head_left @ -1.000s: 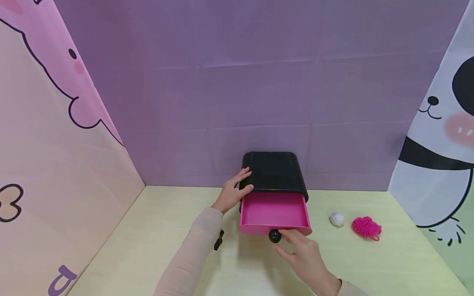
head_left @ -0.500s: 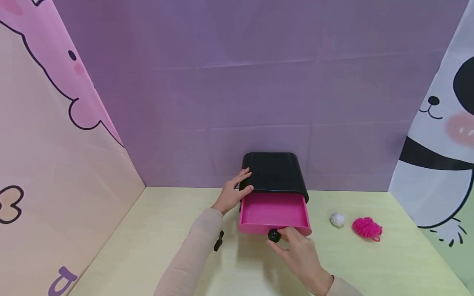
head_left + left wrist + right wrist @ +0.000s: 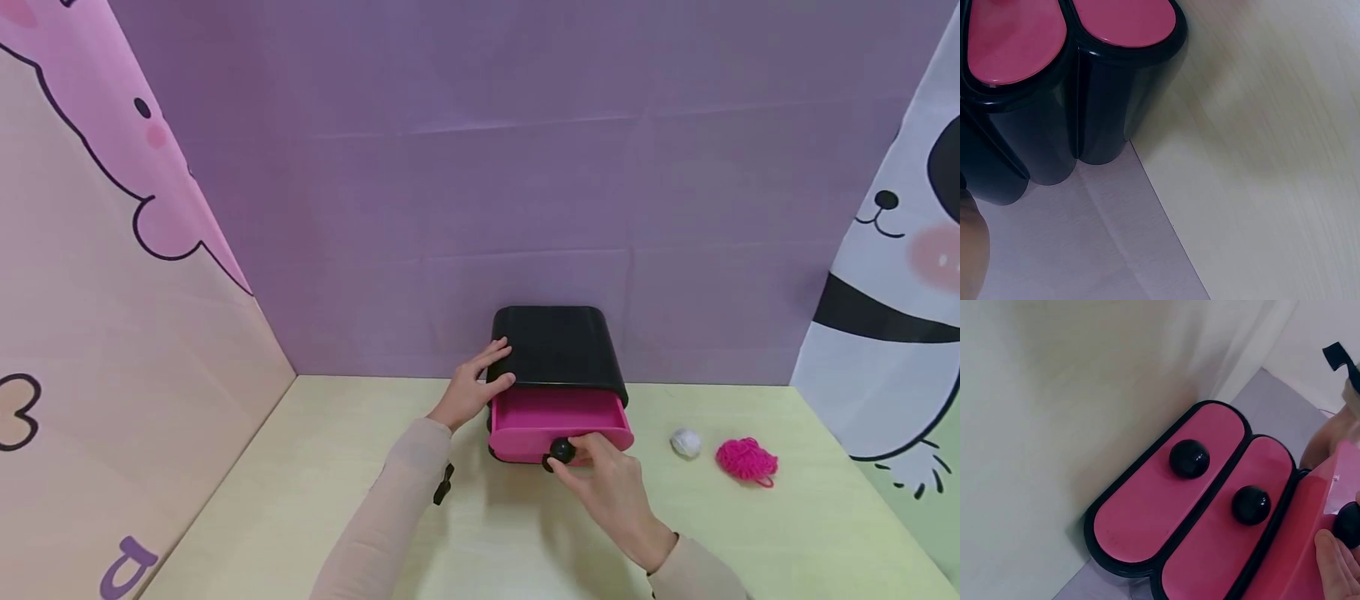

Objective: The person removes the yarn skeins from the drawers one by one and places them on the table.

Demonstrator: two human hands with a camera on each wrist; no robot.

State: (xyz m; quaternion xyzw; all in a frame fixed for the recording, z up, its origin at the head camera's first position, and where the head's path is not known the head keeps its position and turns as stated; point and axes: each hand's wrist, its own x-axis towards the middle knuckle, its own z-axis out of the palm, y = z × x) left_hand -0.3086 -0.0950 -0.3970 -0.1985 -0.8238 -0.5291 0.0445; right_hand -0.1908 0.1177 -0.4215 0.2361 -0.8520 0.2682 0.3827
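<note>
A black chest of drawers with pink drawers stands against the back wall. Its top drawer is partly pulled out, and the part of its inside that shows holds nothing. My left hand rests on the chest's left upper edge with fingers spread; only a sliver of it shows in the left wrist view. With thumb and fingers my right hand pinches the round black knob on that drawer's front. In the right wrist view, two lower drawers with black knobs are pushed in.
On the table, right of the chest, lie a small white ball and a bundle of bright pink yarn. A purple cloth wall rises directly behind the chest. Printed panels stand at both sides.
The top drawer has slid part of the way back into the chest, with my right hand moving along at its knob. My left hand has stayed on the chest.
</note>
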